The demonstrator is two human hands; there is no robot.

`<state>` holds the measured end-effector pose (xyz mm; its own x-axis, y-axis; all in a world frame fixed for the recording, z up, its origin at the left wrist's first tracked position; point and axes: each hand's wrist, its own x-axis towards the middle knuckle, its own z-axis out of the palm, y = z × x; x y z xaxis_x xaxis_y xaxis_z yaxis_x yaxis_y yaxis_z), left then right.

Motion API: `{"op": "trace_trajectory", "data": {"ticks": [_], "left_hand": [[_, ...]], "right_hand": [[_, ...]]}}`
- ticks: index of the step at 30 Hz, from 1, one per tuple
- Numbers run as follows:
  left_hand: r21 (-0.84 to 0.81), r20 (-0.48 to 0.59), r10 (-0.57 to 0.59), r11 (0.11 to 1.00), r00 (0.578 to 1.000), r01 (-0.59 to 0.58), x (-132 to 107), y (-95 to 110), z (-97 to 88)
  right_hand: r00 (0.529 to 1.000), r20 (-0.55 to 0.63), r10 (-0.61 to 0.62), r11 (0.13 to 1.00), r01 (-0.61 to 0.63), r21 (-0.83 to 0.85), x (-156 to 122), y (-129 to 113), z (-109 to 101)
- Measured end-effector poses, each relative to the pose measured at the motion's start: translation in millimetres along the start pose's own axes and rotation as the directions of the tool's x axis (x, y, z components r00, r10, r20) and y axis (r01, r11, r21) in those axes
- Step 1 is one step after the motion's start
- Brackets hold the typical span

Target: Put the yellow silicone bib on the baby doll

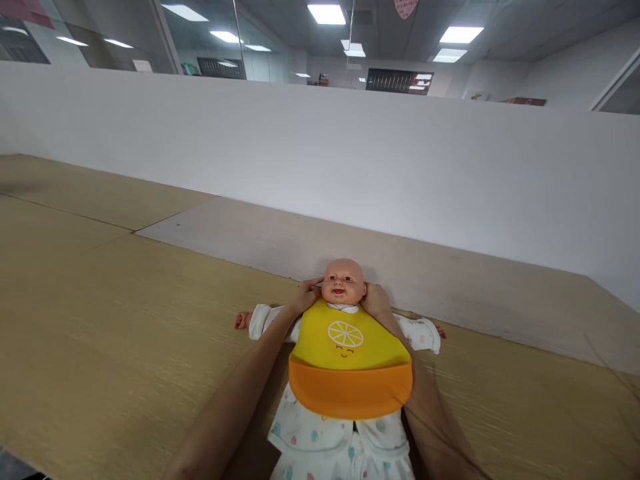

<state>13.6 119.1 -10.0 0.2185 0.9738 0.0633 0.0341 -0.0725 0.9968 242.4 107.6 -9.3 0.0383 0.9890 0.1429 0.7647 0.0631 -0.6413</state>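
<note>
Left grip and right grip half curled, level either side of baby doll's neck, touching head; cannot tell if either has hold of bib strap; doll on back on desk; yellow silicone bib centred on chest; orange pocket lying evenly; matched grips keep it square.

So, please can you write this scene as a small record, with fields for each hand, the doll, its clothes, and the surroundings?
Left hand: on the side of the baby doll's head
Right hand: on the opposite side of the head
Baby doll: lying face up, arms spread
Bib: yellow, orange pocket, lemon-slice print
Outfit: white, small printed motifs
Surface: wood-grain tabletop
Behind: white partition wall
</note>
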Motion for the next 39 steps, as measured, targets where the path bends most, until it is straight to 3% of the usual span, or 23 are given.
{"op": "trace_trajectory", "data": {"ticks": [4, 9, 14, 19, 26, 32, 36, 39], "left_hand": [[0.042, -0.013, -0.043, 0.998, 0.999, 0.043, -2, 4, 1.4], [0.124, -0.032, -0.004, 0.992, 0.999, 0.008, -2, 4, 2.5], [0.214, -0.186, 0.005, 0.976, 0.982, 0.035, 0, -5, 1.5], [0.199, -0.215, 0.027, 0.98, 0.976, 0.017, 4, -10, 2.1], [0.058, -0.092, -0.108, 0.992, 0.99, 0.114, 5, -5, 0.0], [0.215, -0.032, -0.112, 0.97, 0.993, 0.116, 3, -6, 0.3], [0.292, -0.065, -0.073, 0.952, 0.995, 0.089, -4, -2, -3.7], [0.4, -0.111, 0.038, 0.916, 0.993, 0.01, -24, 7, -10.5]], "right_hand": [[0.997, 0.043, 0.064, 0.981, -0.055, -0.186, -3, -8, -5], [0.993, 0.019, 0.117, 0.948, -0.106, -0.299, -7, -20, -11], [0.989, -0.023, 0.149, 0.934, -0.148, -0.324, -9, -18, -11], [0.985, -0.034, 0.171, 0.953, -0.174, -0.248, -8, -3, -10], [0.989, 0.054, 0.136, 0.991, -0.134, -0.027, -15, 14, -21], [0.976, 0.174, 0.127, 0.964, -0.163, 0.211, -45, 18, -36], [0.988, 0.062, 0.141, 0.961, -0.152, 0.23, -68, 14, -54], [0.993, -0.063, 0.101, 0.976, -0.087, 0.198, -93, 7, -68]]}}
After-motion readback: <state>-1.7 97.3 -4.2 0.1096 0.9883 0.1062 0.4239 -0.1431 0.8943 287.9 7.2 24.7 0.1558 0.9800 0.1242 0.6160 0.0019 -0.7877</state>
